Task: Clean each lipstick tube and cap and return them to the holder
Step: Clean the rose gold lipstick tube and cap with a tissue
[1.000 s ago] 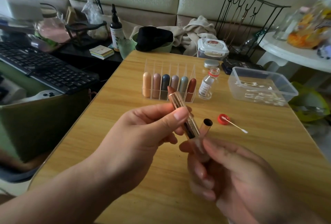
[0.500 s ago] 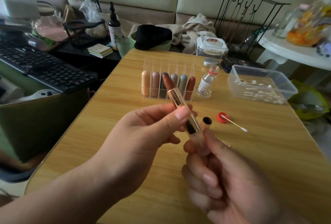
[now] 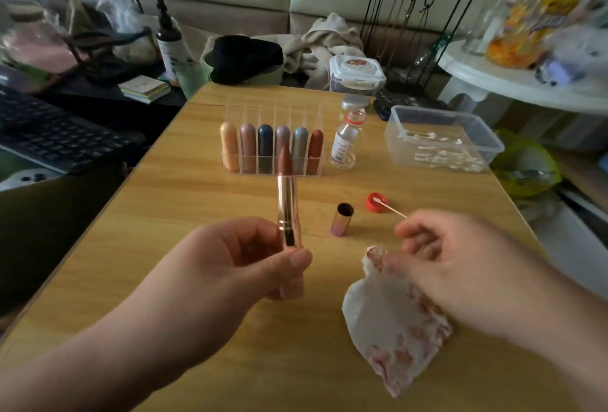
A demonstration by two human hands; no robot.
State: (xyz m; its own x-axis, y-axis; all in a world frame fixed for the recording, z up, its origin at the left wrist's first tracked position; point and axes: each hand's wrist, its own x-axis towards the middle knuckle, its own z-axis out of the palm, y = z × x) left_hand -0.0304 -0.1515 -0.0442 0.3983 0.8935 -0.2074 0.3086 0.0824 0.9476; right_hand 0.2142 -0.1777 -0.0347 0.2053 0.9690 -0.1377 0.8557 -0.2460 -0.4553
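Observation:
My left hand (image 3: 250, 267) holds an uncapped gold lipstick tube (image 3: 288, 211) upright, its brownish-red bullet extended. The tube's pink-gold cap (image 3: 342, 219) stands alone on the table, open end up. My right hand (image 3: 460, 267) is to the right of the cap and keeps a red-stained tissue (image 3: 391, 319) pinched under its lower fingers. Its thumb and forefinger are at the stick end of a cotton swab (image 3: 393, 210), whose tip rests in a red bottle cap (image 3: 376, 202). The clear holder (image 3: 316, 173) carries several capped lipsticks in a row.
A small glass bottle (image 3: 345, 143) stands right of the holder. A clear plastic tub (image 3: 441, 138) with used swabs sits at the table's right side. A keyboard (image 3: 56, 138) lies off the left edge. A white side table (image 3: 513, 82) is at the far right.
My right hand has let go of the cap, which now stands on the table, and has moved right to the swab. The stained tissue now shows under it. The tube is more upright.

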